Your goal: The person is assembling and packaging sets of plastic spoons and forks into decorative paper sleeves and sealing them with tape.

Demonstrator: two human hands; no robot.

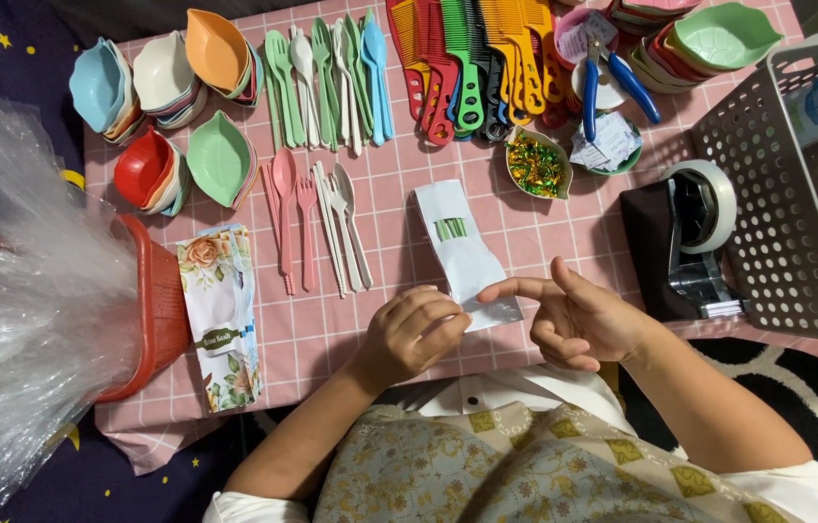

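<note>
Near the counter's front edge, left hand (412, 332) pinched the white packet (462, 255); right hand (574, 320) spread, forefinger pressing its corner, mid-sealing, needing tape.

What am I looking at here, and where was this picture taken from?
No machine here: a person works with two bare hands, and the single picture comes from a camera worn on their head, looking down.

The left hand and right hand press on the near end of a white paper packet with a small window showing green inside. It lies on a pink checked tablecloth.

Around it lie leaf-shaped plastic bowls in several colours, pastel plastic spoons and forks, coloured plastic combs, blue-handled pliers, a tape dispenser, a grey perforated basket and flower-printed bags.
</note>
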